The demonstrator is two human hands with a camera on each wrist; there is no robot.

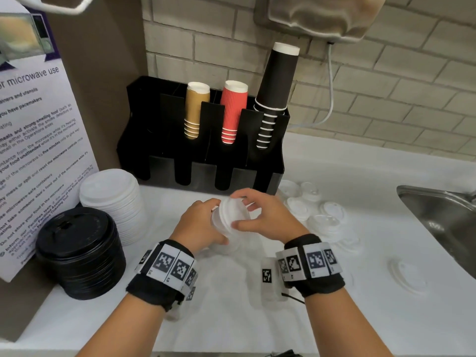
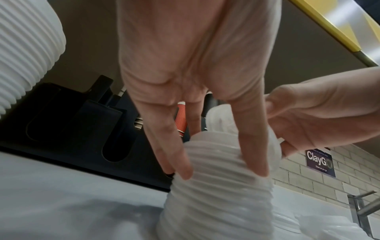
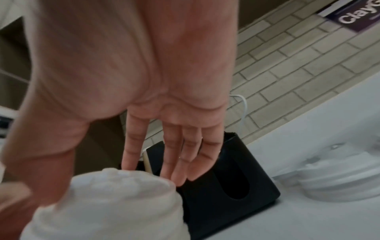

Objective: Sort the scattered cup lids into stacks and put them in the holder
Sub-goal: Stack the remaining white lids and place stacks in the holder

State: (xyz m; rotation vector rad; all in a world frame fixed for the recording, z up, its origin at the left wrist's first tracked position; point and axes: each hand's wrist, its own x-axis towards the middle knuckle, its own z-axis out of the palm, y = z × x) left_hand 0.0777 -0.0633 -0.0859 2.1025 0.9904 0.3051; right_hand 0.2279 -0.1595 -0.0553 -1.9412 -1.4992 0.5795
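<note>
A short stack of small white lids is held tilted just above the white counter, in front of the black holder. My left hand grips its lower part from the left; in the left wrist view the fingers wrap the ribbed stack. My right hand closes over the top lid, thumb in front and fingers behind. The right wrist view shows my right hand's fingers touching the far rim of the stack. Several small white lids lie scattered to the right.
A tall stack of large white lids and a stack of black lids stand at the left by a microwave notice. The holder's back slots hold brown, red and black cups. A lone lid lies near the steel sink.
</note>
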